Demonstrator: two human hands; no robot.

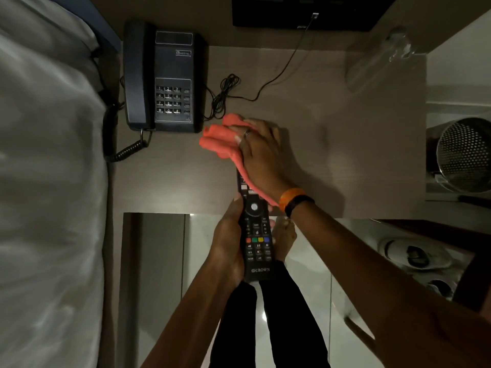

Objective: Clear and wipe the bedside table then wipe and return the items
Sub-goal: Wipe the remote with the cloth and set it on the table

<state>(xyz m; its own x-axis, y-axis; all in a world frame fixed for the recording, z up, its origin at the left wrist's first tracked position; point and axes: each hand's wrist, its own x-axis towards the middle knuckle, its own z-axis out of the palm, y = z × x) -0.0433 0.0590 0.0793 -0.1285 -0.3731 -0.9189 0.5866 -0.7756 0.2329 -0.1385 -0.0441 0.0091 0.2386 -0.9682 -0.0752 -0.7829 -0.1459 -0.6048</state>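
— Telephone (pixel 164 78) first, since it sits at the table's back-left corner: handset in its cradle, coiled cord hanging off the left edge beside the bed (pixel 47 181). Does it come off in one piece?

— I'd judge not easily. It looks like hard plastic, moderate weight, and tethered — a thin cable (pixel 225 94) lies bunched just beside its right side and runs to the back edge. Take the base by both sides, with a thumb over the handset so it doesn't slide.

— And the remote (pixel 256 235)?

— Light, stiff and smooth, so a little slippery. It is held off the table, its lower half out past the front edge over the floor, its top end over the tabletop. The left hand (pixel 228 248) is closed round its lower half, fingers curled behind and thumb along the left side. That's the sensible place; the buttons stay clear.

— What's the right hand (pixel 261 158) doing?

— Pressing a soft orange cloth (pixel 220 140) over the remote's top end, fingers closed down on the cloth, which bunches out to the left. It's limp and will fold to any shape.

— Anything on the right?

— A clear glass bottle (pixel 380 57), I think, near the bedside table (pixel 345 155)'s back-right corner — hard to make out. Fragile and slick; grip it round the body.
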